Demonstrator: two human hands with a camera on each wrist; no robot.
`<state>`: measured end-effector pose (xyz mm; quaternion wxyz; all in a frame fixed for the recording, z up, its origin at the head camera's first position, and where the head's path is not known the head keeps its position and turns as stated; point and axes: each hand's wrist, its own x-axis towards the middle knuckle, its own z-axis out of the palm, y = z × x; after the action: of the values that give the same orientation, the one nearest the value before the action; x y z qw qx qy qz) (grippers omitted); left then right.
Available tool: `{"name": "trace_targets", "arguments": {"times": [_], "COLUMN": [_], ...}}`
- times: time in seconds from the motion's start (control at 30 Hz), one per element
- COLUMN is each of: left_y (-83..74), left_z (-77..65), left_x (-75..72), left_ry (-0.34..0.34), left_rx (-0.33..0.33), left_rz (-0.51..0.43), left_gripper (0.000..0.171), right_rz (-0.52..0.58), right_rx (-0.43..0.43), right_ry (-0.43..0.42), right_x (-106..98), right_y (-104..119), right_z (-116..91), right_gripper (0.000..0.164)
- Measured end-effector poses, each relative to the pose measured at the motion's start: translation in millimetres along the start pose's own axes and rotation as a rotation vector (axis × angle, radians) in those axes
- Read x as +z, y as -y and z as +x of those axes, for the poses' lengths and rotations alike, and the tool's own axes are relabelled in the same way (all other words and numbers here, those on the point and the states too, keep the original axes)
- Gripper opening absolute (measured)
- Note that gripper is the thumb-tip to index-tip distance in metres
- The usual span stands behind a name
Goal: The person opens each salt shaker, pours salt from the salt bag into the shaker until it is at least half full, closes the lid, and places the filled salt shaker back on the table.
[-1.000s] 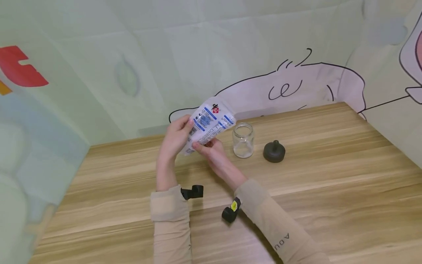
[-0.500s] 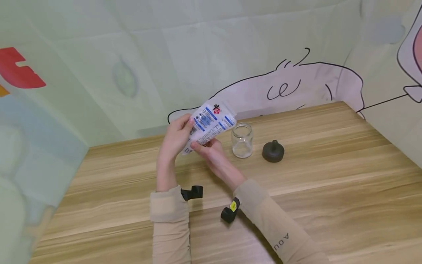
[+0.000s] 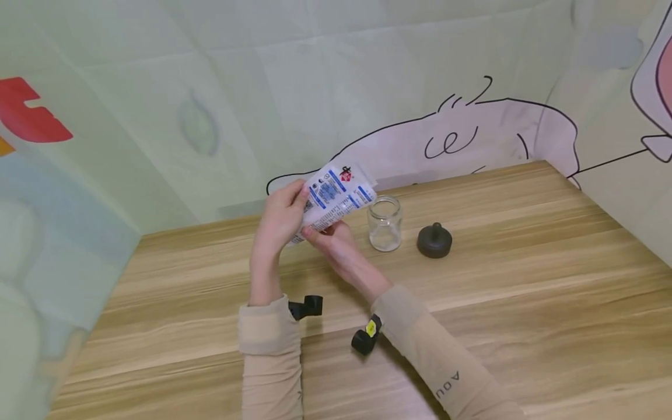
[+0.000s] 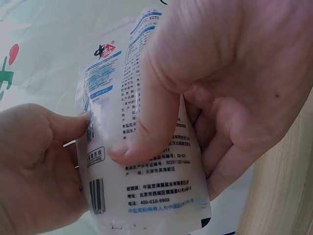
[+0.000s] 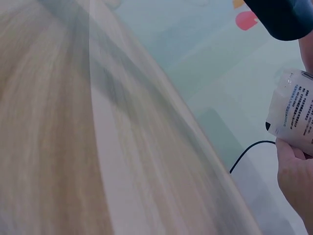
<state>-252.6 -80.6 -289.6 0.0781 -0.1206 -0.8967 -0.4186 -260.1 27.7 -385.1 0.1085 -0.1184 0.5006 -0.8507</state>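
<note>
Both hands hold a white plastic packet of salt (image 3: 331,195) with blue and black print, tilted above the table's back edge. My left hand (image 3: 278,216) grips its left edge, thumb on the printed face. Along the lower right edge, my right hand (image 3: 341,248) holds it, thumb in front. In the left wrist view the packet (image 4: 146,196) shows a barcode near its bottom; the right thumb (image 4: 146,142) lies across its print. The fingers behind the packet are mostly hidden. Only part of the packet (image 5: 291,107) appears at the right wrist view's edge.
An uncovered clear glass jar (image 3: 385,227) stands right of the packet on the wooden table (image 3: 499,326). Further right lies a dark round lid (image 3: 434,241) with a knob. A printed cloth backdrop (image 3: 262,105) rises behind the table's back edge.
The packet tilts very slightly as the right thumb slides a little toward its lower left end. Jar and lid stay where they were; the head view has shifted slightly.
</note>
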Motion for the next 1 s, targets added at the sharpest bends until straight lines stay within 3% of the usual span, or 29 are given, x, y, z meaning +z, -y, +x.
{"name": "trace_targets", "arguments": {"times": [0.23,0.47,1.0], "left_y": [-2.4,-8.0,-15.3], "left_z": [-0.7,1.6,3.3], "left_x": [0.2,4.3,10.0], "left_ry": [0.002,-0.011,-0.055], "left_rx": [-0.002,0.023,0.053], "left_rz": [0.024,0.106,0.210], "left_gripper": [0.027,0.027,0.026], "right_rz": [0.001,0.025,0.054], "right_rx": [-0.007,-0.020,-0.051], "right_ry": [0.031,0.058,0.023], "right_x": [-0.9,-3.0,-0.9], "right_y": [1.0,1.3,2.2], "right_z": [-1.2,-1.4,-0.7], "right_gripper": [0.058,0.063,0.068]}}
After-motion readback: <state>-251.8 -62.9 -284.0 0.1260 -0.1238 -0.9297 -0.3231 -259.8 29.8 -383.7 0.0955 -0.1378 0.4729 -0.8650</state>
